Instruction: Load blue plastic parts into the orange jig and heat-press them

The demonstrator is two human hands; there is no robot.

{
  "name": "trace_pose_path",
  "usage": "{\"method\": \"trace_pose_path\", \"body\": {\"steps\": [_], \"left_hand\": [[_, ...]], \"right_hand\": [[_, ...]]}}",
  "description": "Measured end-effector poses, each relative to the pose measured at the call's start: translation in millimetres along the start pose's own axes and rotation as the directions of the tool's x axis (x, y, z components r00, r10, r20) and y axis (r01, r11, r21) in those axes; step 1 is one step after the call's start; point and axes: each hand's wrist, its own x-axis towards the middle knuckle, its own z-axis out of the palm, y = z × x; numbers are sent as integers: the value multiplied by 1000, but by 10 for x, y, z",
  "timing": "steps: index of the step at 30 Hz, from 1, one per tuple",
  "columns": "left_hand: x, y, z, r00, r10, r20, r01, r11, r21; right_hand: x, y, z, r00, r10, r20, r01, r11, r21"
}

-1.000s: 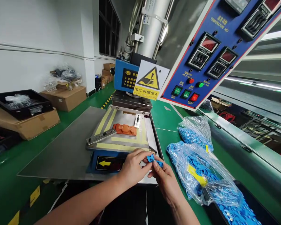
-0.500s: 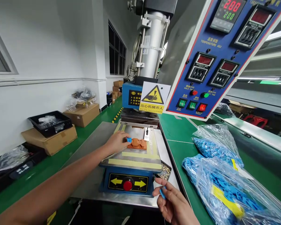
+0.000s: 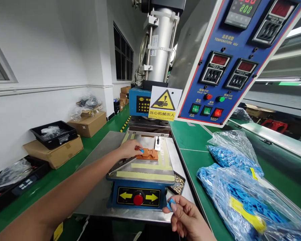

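Note:
My left hand (image 3: 130, 148) reaches over the press plate and pinches a small blue plastic part (image 3: 141, 151). That part is at the left end of an orange fixture block (image 3: 150, 154); whether it is seated there I cannot tell. In front of the blue machine base (image 3: 137, 197), my right hand (image 3: 184, 214) holds another small blue plastic part (image 3: 171, 204) between thumb and fingers. Beside the base lies a black tray (image 3: 178, 183) of small brass-coloured pieces, a little above my right hand.
The press column (image 3: 162, 47) and warning sign (image 3: 165, 103) rise behind the plate. A control panel (image 3: 230, 67) overhangs on the right. Clear bags of blue parts (image 3: 251, 204) lie on the green bench. Cardboard boxes (image 3: 55, 150) and black bins stand at left.
My left hand has moved slightly right, bringing its blue part onto the orange block's left end. My right hand's fingers have closed more round its blue part, which has turned.

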Motion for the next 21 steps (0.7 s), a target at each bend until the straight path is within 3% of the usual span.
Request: {"method": "trace_pose_path", "body": {"steps": [4, 8, 14, 21], "left_hand": [[9, -3, 20, 999, 17, -33, -18, 1000, -4], [19, -4, -32, 1000, -7, 23, 7, 1000, 4], [35, -35, -66, 996, 49, 79, -55, 996, 65], [80, -69, 8, 997, 59, 49, -60, 998, 30]], "right_hand": [[21, -15, 9, 1000, 13, -10, -13, 1000, -24], [65, -50, 16, 998, 18, -56, -20, 999, -46], [118, -125, 24, 993, -49, -105, 37, 993, -109], [267, -224, 14, 980, -166, -111, 144, 973, -180]]}}
